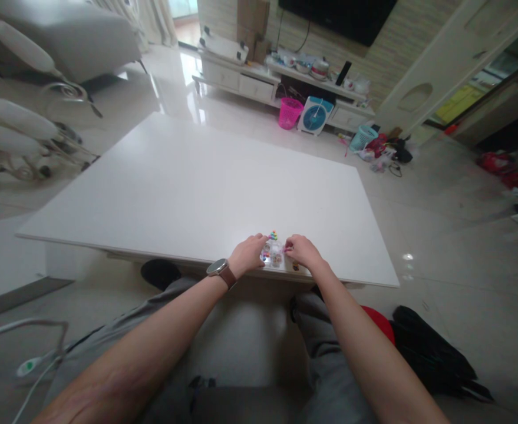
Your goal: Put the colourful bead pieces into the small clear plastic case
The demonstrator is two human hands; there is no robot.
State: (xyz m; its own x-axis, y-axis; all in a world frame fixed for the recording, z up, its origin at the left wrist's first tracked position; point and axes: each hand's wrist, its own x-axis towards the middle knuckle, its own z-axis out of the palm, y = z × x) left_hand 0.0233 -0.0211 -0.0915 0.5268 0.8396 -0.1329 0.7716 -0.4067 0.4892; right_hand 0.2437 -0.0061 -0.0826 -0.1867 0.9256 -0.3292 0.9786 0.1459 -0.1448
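A small clear compartment box (277, 259) with tiny colourful pieces in it lies near the front edge of the white table (223, 182). My left hand (248, 253), with a watch on the wrist, rests at the box's left side, thumb and fingers apart around its edge. To the right of the box, my right hand (303, 250) pinches a tiny pink piece (286, 249), too small to name. Just behind the box sits a little cluster of bright beads or blocks (273, 235). A small dark and yellow item (296, 266) lies below my right hand.
The tabletop stretches away in front of me. Beyond it stand a pink basket (290, 113), a blue and white box fan (315, 116) and a low cabinet (255, 87). White chairs (24, 126) are at the left. Bags (378, 147) lie on the floor at the right.
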